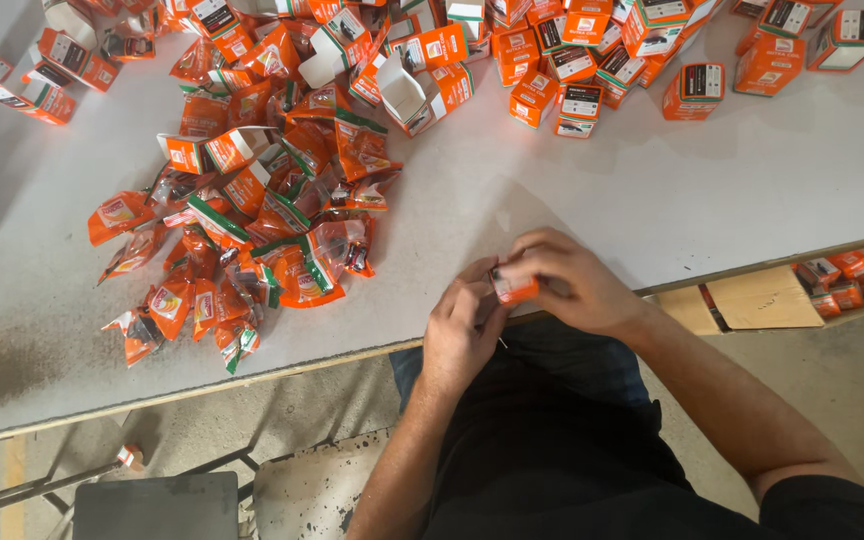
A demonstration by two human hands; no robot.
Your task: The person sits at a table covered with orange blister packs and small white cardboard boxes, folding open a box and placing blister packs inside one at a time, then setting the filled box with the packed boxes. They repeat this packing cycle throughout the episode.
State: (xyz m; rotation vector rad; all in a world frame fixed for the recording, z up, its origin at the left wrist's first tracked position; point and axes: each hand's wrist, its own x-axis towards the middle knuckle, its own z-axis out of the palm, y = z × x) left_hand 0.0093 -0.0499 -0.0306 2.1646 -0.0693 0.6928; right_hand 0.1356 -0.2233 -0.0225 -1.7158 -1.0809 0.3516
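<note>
A small orange box (512,288) sits between both my hands at the near edge of the white table (652,190). My right hand (562,280) covers it from above, with the fingers curled around its top and right side. From the left and below, my left hand (460,335) pinches its end. Left of my hands lies a heap of orange and green plastic packets (252,240). Several small orange boxes (572,60), some with flaps open, are scattered across the far side of the table.
More orange boxes (32,75) lie at the far left. A cardboard carton (762,298) with orange boxes (842,275) beside it sits below the table edge on the right. A dark stool (157,505) and a metal frame (42,485) stand on the concrete floor at lower left.
</note>
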